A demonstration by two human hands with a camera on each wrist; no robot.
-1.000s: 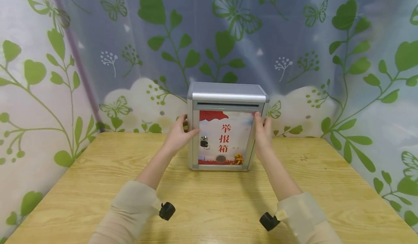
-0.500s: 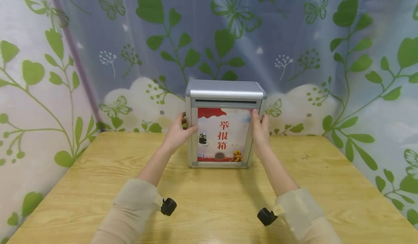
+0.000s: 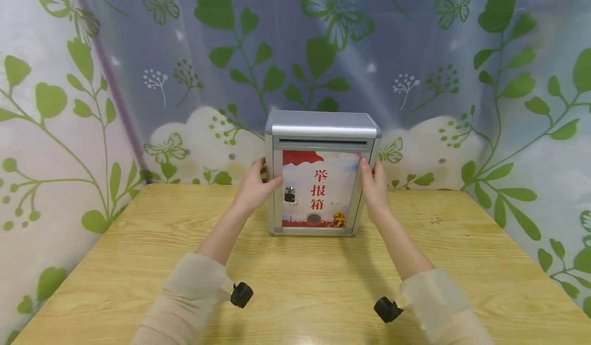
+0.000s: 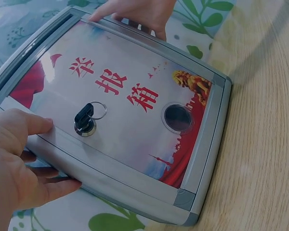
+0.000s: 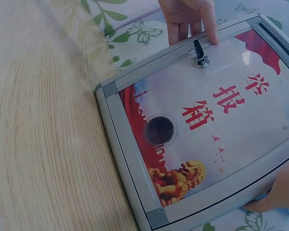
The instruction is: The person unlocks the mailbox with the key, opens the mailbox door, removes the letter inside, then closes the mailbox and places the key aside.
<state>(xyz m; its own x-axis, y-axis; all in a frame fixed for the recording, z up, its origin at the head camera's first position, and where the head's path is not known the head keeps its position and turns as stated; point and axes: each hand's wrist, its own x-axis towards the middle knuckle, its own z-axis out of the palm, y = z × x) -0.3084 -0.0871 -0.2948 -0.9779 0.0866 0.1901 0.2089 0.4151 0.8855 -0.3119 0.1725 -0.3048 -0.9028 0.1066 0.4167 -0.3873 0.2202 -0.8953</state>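
A silver metal box (image 3: 323, 129) with a top slot and a printed front panel stands upright near the back of the table. My left hand (image 3: 253, 190) grips its left side, thumb on the front frame, fingers along the side. On the opposite side my right hand (image 3: 375, 187) holds the box the same way, its thumb at the panel's upper right edge. Black key (image 4: 84, 114) with a ring sits in the lock near the left thumb. A round dark window (image 5: 159, 131) shows low on the panel. The fingers behind the box edges are partly hidden.
The wooden table (image 3: 295, 283) reaches from the box toward my forearms. Behind it and at both sides hangs a curtain (image 3: 221, 78) with green leaves and butterflies. Each sleeve cuff carries a small black camera.
The head view has shifted slightly; both hands keep their grip on the box, which shows no clear movement on the table.
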